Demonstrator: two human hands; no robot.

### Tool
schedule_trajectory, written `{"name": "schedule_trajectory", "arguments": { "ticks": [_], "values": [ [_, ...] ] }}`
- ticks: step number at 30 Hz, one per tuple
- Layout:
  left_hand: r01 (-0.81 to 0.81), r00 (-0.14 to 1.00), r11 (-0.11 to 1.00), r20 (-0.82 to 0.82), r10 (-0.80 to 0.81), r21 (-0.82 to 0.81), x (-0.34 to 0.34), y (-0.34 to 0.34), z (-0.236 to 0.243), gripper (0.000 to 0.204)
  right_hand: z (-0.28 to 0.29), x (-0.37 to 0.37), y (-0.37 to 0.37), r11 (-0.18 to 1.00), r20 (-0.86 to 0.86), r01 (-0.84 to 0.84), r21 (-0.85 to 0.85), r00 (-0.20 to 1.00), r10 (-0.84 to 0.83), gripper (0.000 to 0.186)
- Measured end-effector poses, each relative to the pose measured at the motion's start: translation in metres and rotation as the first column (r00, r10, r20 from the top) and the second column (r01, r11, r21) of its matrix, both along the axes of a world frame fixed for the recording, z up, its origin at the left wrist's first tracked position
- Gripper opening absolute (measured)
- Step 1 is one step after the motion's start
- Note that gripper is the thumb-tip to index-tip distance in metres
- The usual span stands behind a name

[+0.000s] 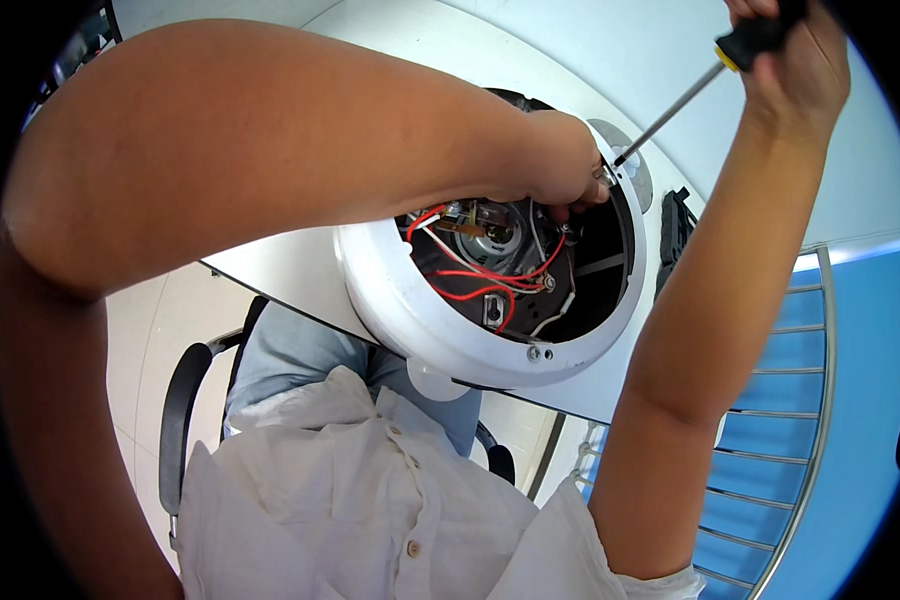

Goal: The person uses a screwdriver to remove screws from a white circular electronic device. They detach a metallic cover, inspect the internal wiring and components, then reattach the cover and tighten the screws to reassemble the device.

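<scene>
A round white appliance (400,300) lies with its open side up, showing red and white wires (480,272) and metal parts in a dark inside. My left hand (568,160) reaches across to the far right of its rim, fingers curled together. A small shiny metal piece (608,178) shows at those fingertips; what they pinch is partly hidden. In my right hand (810,70), raised at the upper right, is a screwdriver (670,115) with a black and yellow handle. Its long shaft slants down, and its tip meets the rim just beside my left fingers.
The appliance rests on a white table (410,40) with curved-looking edges. To its right lies a black tool or case (676,235), next to a grey disc (642,185). A chair armrest (182,415) stands at the left, and a metal railing (820,370) at the right.
</scene>
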State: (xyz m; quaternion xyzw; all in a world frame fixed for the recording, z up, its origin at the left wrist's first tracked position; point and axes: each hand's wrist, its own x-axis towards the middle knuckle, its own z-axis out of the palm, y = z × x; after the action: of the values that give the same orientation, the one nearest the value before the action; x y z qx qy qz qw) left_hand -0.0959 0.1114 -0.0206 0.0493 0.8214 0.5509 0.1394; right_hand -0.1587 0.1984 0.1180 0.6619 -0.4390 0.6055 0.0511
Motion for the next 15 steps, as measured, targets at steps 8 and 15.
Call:
{"name": "schedule_trajectory", "arguments": {
  "ticks": [8,15],
  "values": [
    [-0.031,0.999,0.998,-0.012,0.031,0.054,-0.001,-0.002,-0.002,0.017,-0.004,0.01,-0.012,0.684,0.248,0.717,-0.132,0.692,-0.678,0.024],
    [-0.028,1.0,0.998,-0.005,0.028,0.061,0.003,-0.007,0.0,0.018,0.009,-0.005,-0.006,0.993,0.175,0.116,0.033,0.977,-0.12,0.024]
  ]
}}
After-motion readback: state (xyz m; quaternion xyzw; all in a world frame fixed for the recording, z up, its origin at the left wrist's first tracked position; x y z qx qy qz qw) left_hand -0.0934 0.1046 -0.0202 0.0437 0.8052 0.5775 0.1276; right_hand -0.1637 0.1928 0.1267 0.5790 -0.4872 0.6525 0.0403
